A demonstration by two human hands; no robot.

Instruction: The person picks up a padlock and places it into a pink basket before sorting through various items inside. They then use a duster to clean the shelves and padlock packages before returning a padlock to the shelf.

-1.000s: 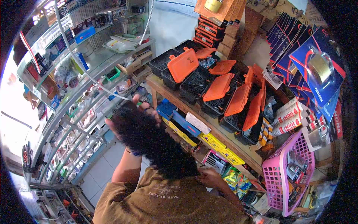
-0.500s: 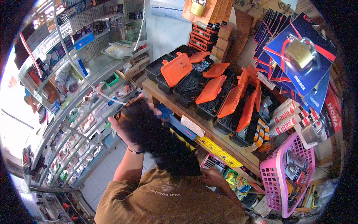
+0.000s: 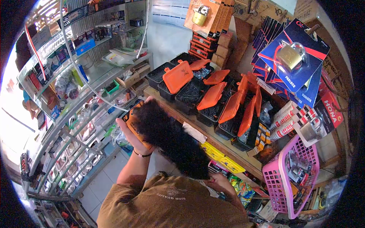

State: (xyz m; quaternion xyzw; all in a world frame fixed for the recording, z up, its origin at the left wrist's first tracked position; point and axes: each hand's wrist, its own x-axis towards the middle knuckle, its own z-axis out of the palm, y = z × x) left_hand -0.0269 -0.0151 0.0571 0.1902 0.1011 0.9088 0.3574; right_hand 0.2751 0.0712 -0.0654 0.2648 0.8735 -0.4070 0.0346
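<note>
A flat orange-and-black item (image 3: 134, 123) with dark print lies in my left hand (image 3: 133, 138), whose thumb is along its near edge. A long black fluffy duster (image 3: 169, 136) lies across the item and hides part of it and most of my left fingers. Toward the lower right, my right hand (image 3: 220, 183) is closed at the near end of the duster; the handle itself is mostly hidden. Beyond the duster, black cases of screws (image 3: 190, 94) with raised orange lids (image 3: 178, 77) stand on the wooden shelf (image 3: 175, 110).
Padlocks on blue cards (image 3: 292, 57) hang at the upper right, above sealant boxes (image 3: 283, 123). A pink basket (image 3: 275, 188) of packaged goods is at the lower right. Glass shelves (image 3: 99, 47) and metal bars (image 3: 45, 148) line the left. A white cord (image 3: 81, 78) crosses there.
More of the orange item shows in my left hand, and the fluffy duster has shifted down and right over it. The view has moved slightly.
</note>
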